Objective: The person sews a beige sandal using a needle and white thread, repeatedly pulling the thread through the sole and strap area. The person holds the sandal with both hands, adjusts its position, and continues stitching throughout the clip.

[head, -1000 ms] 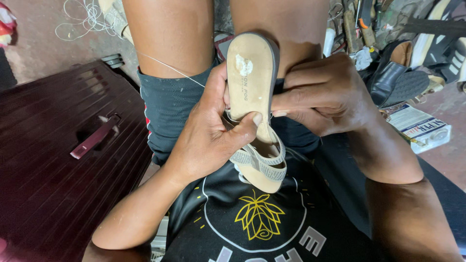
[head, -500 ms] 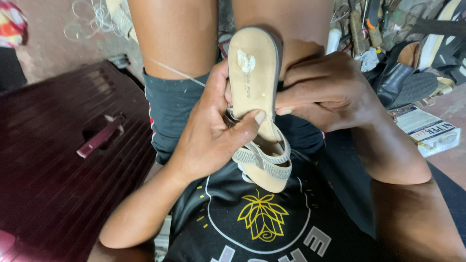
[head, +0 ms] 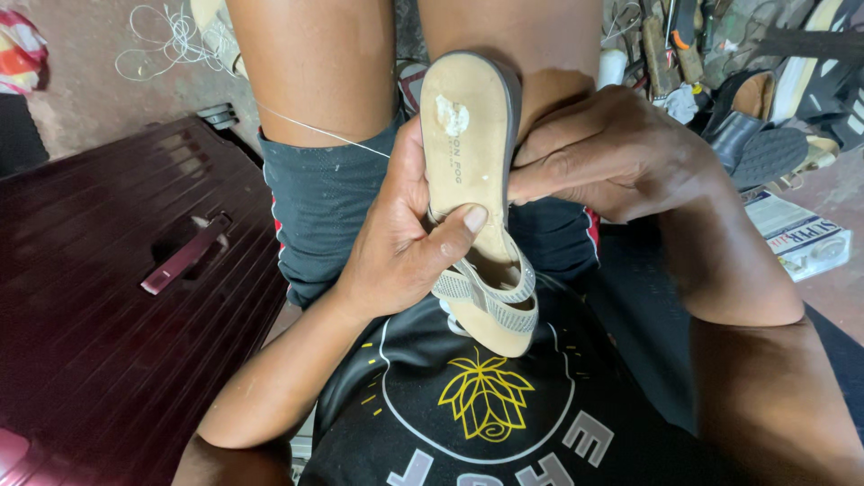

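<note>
A beige sandal [head: 472, 180] is being held upright over the person's lap, between the knees, heel end up and toe end pointing down at the black shirt [head: 486, 414]. Its insole is showing, with a white scuffed patch near the heel and a dark rim running round the sole. Woven silver straps [head: 490, 288] are crossing the toe end.

The left hand [head: 405, 243] is wrapping around the sandal from the left, thumb pressing across the insole at mid-length. The right hand [head: 621, 153] is gripping the sandal's right edge near the heel, fingers curled tight against the sole. A thin thread [head: 324, 133] is stretching from the left thigh toward the left hand.

Compared with half a second ago, the grip of both hands is staying the same; the sandal is sitting about where it was, and the dark red case [head: 108, 297] at the left is lying slightly lower in view.

The case, with its handle [head: 184, 255], is filling the left side close beside the thigh. To the right, shoes and tools [head: 747, 117] and a printed box [head: 796, 236] are crowding the floor, leaving free room only just above the lap.
</note>
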Available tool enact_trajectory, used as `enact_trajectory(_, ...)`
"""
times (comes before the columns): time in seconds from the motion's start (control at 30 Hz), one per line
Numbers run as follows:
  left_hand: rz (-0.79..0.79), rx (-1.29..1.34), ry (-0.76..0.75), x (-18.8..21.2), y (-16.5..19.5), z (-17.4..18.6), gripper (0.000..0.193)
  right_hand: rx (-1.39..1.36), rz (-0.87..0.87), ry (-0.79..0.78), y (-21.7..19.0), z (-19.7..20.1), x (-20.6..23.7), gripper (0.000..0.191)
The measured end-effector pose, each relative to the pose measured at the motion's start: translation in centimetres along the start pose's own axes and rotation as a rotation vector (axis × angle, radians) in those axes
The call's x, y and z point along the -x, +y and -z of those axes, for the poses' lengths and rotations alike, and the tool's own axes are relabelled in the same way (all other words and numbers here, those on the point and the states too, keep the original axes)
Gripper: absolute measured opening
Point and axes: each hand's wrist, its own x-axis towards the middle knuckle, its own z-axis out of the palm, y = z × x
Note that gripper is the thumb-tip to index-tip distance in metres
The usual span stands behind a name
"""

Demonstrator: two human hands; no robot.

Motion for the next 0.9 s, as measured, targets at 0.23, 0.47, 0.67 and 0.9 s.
enact_trajectory(0.23, 0.006, 0.022, -0.017, -0.1, 0.1, 0.0, 0.066, -0.092, 0.027, -0.080, 0.2, 1.1, -0.7, 0.042)
enact_trajectory(0.47, -0.019, -0.143, 0.060, 0.0, 1.0, -0.2, 0.063, 0.019, -0.050, 0.006, -1.1, 0.5, -0.7, 0.042)
enact_trajectory(0.67, 0.014, -0.244, 0.136, -0.1, 1.9, -0.4, 0.064, 0.229, -0.085, 0.045, -2.1, -0.4, -1.2, 0.040)
enact_trajectory(0.9, 0.048, -0.305, 0.153, -0.2, 2.5, -0.3, 0.064, 0.247, -0.091, 0.032, -2.3, -0.2, -2.0, 0.041)
